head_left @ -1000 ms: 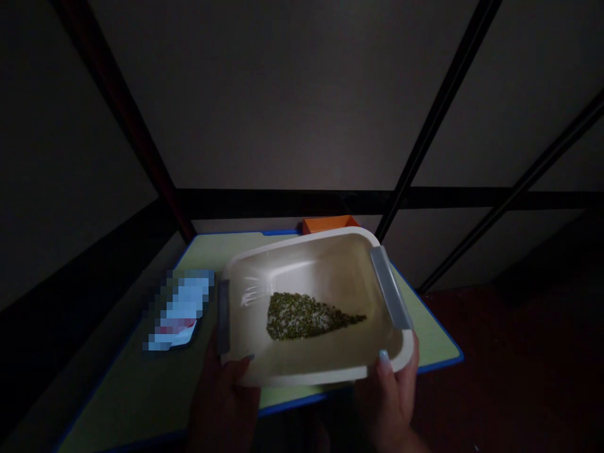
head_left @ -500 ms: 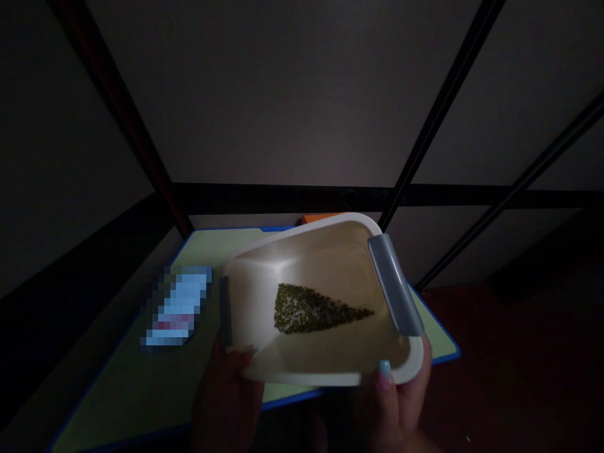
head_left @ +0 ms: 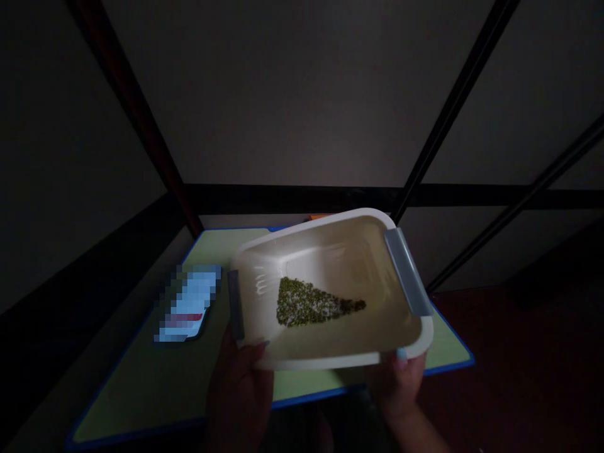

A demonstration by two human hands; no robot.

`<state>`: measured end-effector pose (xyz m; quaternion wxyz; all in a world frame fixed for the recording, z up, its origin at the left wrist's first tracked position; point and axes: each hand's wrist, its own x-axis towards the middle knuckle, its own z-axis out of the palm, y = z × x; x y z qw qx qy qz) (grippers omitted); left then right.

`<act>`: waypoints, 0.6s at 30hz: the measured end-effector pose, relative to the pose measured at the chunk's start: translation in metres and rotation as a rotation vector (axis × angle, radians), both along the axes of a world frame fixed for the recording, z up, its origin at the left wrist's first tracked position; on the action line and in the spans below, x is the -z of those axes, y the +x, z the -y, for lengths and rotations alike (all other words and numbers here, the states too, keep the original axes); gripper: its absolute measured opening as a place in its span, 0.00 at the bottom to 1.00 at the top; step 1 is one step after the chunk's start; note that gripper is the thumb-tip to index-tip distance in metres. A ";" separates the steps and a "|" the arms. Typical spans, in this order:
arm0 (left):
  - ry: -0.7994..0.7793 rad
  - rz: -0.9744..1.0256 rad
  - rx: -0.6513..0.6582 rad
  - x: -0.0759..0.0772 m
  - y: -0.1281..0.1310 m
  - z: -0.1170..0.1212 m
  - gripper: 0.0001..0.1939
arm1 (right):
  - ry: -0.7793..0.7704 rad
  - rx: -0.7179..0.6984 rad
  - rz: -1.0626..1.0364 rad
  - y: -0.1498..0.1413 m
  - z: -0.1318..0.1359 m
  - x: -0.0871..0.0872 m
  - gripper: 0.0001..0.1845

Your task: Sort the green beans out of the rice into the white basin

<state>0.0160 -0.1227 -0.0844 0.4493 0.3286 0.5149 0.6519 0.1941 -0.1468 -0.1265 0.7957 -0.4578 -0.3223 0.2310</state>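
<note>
A white, grey-handled basin (head_left: 349,267) is held tilted; green granules (head_left: 296,303) are spread wedge-shaped on the basin's floor, widest leftward.

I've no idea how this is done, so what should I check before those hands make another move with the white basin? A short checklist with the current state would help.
1. Left hand gripping the white basin: ok, at its near left corner.
2. Right hand gripping too: ok, at the near right corner.
3. Green bits inside the basin: ok, in a wedge narrowing to the right.
4. Basin level: cannot tell; its far rim slants in this view.
5. Phone-like device apart from the basin: ok, lying left of it on the green table.
6. Orange object clear of the basin: cannot tell; mostly hidden behind it.
</note>
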 end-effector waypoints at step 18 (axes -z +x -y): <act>-0.053 0.380 0.272 -0.018 0.077 0.002 0.34 | -0.015 0.010 -0.473 0.045 -0.014 -0.037 0.37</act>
